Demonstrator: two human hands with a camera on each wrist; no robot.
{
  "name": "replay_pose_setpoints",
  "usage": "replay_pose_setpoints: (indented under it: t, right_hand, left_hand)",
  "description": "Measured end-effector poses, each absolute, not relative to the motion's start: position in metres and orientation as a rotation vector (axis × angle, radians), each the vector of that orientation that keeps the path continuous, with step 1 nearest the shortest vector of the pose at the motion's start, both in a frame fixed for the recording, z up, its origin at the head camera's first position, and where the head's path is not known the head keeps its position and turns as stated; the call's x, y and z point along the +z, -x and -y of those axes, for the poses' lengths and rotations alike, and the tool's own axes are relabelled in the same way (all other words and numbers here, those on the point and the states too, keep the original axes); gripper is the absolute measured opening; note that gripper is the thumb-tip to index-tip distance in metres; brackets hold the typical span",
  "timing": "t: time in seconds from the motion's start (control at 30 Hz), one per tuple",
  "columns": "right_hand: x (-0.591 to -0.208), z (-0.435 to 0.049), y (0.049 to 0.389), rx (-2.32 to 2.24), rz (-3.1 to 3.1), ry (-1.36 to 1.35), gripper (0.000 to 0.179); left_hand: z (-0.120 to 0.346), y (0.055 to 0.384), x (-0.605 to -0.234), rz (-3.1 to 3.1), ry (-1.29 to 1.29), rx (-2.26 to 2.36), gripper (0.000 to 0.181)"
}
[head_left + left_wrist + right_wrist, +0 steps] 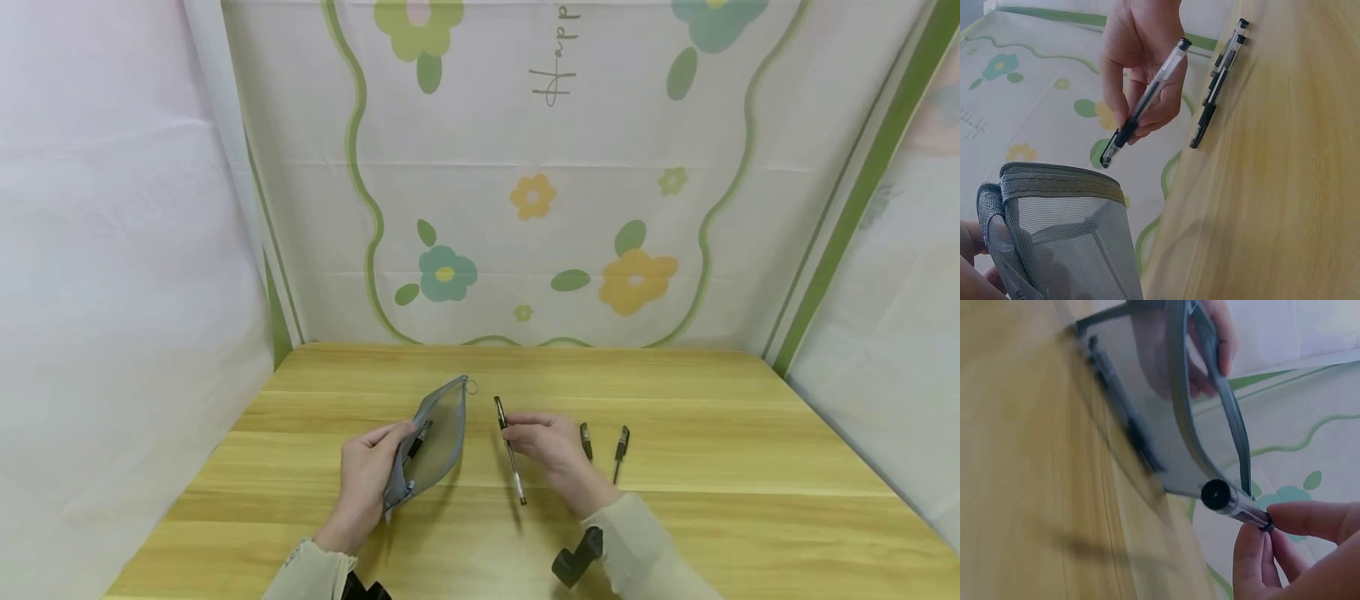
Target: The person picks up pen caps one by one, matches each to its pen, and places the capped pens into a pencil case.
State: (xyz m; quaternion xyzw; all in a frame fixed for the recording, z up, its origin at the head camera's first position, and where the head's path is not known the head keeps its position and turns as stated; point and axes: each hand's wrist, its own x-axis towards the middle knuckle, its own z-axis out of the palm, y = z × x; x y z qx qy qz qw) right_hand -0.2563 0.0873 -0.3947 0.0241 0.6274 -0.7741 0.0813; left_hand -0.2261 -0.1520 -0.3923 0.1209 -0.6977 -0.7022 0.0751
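Observation:
My left hand (362,479) grips one side of a grey mesh zip pouch (444,458), whose mouth stands open towards the right. Inside it lies a dark pen (1124,415), seen through the mesh in the right wrist view; whether more than one is there I cannot tell. Between thumb and fingers, my right hand (557,457) pinches a clear gel pen with a black cap (513,464). That pen is held in the air just right of the pouch, apart from it in the head view. In the left wrist view its capped end (1110,153) points down towards the pouch's rim.
Two more pens lie on the wooden table (735,450), right of my right hand: one pen (587,442) partly hidden behind it, the other pen (622,446) beyond. A flowered cloth (487,317) hangs behind the table, with pale cloth sides left and right.

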Motion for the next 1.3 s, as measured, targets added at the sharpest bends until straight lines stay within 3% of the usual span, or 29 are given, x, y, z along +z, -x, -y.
replay_pose_setpoints:
  t: [0.47, 1.0, 1.3]
  right_hand:
    - [-0.388, -0.062, 0.241, -2.416, -1.365, -0.075, 0.043]
    - [-0.393, -0.037, 0.240, -2.534, -1.324, -0.242, 0.050]
    - [-0.393, -0.027, 0.246, -2.524, -1.467, -0.373, 0.043]
  left_hand:
    - [0.150, 0.223, -0.396, 2.128, -0.345, -2.103, 0.026]
    - [0.138, 0.222, -0.397, 2.139, -0.319, -2.124, 0.023]
    - [0.137, 0.223, -0.400, 2.141, -0.317, -2.153, 0.025]
